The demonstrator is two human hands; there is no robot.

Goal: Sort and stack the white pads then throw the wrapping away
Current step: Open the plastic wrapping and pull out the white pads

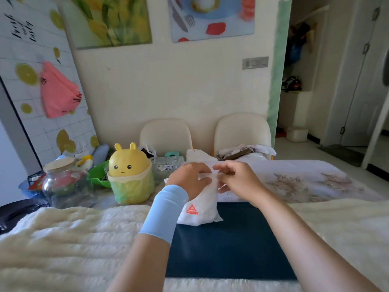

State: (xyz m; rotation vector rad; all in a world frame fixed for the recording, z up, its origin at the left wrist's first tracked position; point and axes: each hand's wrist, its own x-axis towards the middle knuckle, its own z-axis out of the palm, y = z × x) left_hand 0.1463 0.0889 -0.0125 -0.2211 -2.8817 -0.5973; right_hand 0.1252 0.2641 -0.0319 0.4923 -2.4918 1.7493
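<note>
A white wrapping bag [202,209] with a red logo stands upright at the far end of a dark blue mat [229,249]. My left hand [189,180], with a light blue sleeve on the wrist, grips the bag's top from the left. From the right, my right hand [237,180] pinches the same top edge with thumb and fingers. The bag's contents are hidden, so no loose white pads show. A yellow bunny-shaped bin [130,175] lined with a green-yellow bag stands to the left of the bag.
A glass jar [65,184] and a green bowl [99,175] stand at the left. Cream fuzzy cloth [73,239] covers the near table. Two cream chairs [166,133] are behind, one holding folded items [246,152]. A doorway opens at the right.
</note>
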